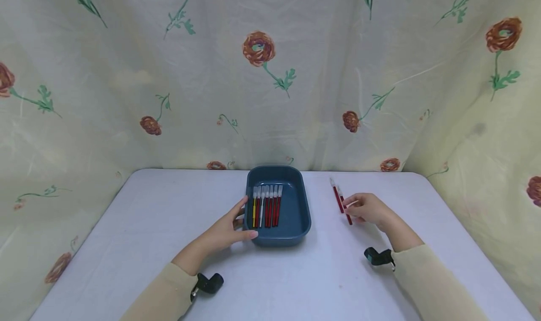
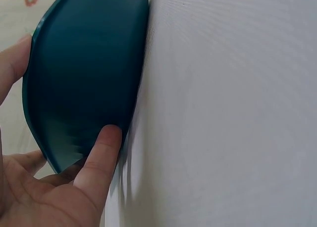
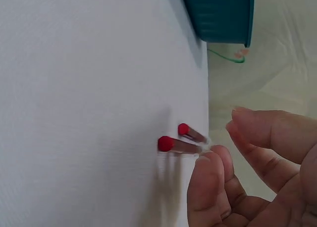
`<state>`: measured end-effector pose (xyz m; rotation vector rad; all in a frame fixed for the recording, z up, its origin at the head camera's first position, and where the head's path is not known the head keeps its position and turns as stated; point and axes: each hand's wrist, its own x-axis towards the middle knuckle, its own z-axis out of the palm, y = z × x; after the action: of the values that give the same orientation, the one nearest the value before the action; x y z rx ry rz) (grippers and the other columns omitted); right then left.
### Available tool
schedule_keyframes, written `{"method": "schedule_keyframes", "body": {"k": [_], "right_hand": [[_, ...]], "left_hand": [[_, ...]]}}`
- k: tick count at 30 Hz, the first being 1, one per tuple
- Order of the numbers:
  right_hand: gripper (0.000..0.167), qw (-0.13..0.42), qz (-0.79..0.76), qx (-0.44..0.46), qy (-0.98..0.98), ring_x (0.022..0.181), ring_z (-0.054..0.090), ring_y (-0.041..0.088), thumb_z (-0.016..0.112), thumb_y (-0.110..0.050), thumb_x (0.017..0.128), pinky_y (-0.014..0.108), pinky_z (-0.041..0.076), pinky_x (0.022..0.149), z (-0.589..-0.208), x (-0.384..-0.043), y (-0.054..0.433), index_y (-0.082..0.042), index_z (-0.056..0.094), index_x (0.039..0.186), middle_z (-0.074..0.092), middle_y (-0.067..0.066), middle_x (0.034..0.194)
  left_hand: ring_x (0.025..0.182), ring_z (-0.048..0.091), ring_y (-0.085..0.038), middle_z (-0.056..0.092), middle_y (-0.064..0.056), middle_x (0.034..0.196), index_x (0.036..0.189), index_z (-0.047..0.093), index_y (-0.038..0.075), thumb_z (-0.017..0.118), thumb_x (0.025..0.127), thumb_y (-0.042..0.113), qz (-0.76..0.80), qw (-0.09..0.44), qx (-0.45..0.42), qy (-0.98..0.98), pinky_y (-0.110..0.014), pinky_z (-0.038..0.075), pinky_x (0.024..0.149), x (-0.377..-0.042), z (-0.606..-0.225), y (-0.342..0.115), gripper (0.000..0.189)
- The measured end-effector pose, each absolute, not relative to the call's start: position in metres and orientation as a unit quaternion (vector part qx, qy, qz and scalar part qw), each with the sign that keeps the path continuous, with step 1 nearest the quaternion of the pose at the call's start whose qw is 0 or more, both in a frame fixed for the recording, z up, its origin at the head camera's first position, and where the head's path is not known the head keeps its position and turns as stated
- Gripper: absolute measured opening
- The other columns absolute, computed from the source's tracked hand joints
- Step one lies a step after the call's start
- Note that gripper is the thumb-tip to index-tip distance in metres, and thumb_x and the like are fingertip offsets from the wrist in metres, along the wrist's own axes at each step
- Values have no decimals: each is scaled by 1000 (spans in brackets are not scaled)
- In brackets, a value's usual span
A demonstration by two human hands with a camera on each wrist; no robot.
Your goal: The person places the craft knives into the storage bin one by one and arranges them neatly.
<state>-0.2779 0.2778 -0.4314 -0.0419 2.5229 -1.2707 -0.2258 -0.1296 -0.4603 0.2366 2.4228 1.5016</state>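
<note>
My left hand (image 1: 226,230) spans the near left corner of a dark blue plastic tray (image 1: 276,241), thumb by the front rim and other fingers along the side. Straight fingers (image 2: 99,162) touch the outer wall in the left wrist view. Inside the tray lies a row of slim capped pens (image 1: 267,206), mostly red, one yellow and one white. To the right, two red capped pens (image 1: 336,196) lie side by side on the table. My right hand (image 1: 367,209) is over the nearer one, fingertips right at it; a gap shows between thumb and fingers in the right wrist view.
A white-covered table (image 1: 139,227) carries everything. Behind and beside it hangs a pale curtain (image 1: 313,77) with flower prints. The tray stands near the far edge. Dark wrist cameras (image 1: 210,283) are strapped at both cuffs.
</note>
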Motion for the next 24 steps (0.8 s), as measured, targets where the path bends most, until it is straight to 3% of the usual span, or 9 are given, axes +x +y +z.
{"method": "schedule_keyframes", "body": {"k": [24], "right_hand": [[30,147,-420,26,895,74,56,17,72,-6,90,28,51,62,-448,-282,279,3,65,119,58,9,92]], "left_hand": [[142,38,-43,29,-19,160,162,14,32,85,81,38,521,142,86,837,-59,38,108,-228,-462,-131,107]]}}
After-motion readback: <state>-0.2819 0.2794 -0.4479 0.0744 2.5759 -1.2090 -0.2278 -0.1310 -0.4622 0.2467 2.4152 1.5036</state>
